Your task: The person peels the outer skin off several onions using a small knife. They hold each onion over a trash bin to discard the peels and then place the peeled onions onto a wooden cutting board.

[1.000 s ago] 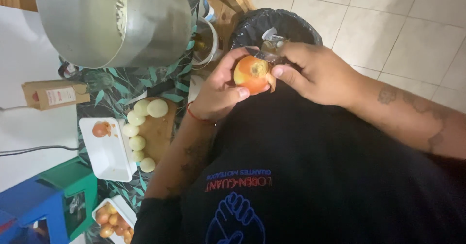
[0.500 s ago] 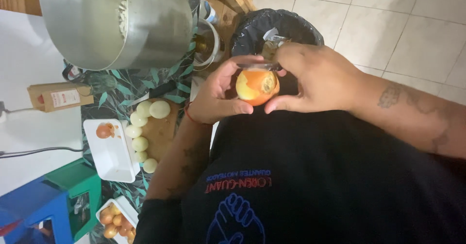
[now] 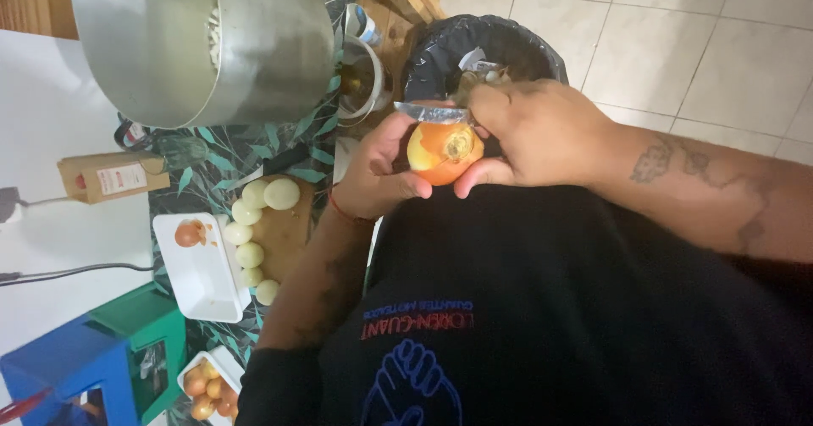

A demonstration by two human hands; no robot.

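My left hand (image 3: 377,172) cups an orange-skinned onion (image 3: 439,153) in front of my chest. My right hand (image 3: 542,134) grips a knife (image 3: 434,113), whose silver blade lies flat across the top of the onion; the thumb presses on the onion's underside. Both hands hover just in front of a bin lined with a black bag (image 3: 500,45), which holds some peel. On a wooden board (image 3: 284,231) to the left lie several peeled pale onions (image 3: 254,223).
A large metal pot (image 3: 203,45) stands at the back left. A white tray (image 3: 199,278) holds one unpeeled onion, and a second tray (image 3: 207,379) holds several small ones. There is also a cardboard box (image 3: 106,176), a cup (image 3: 364,79), and a blue and green box (image 3: 93,358).
The onion has been turned in my left hand, and the knife blade now rests across its top. Both hands stayed over the bin.
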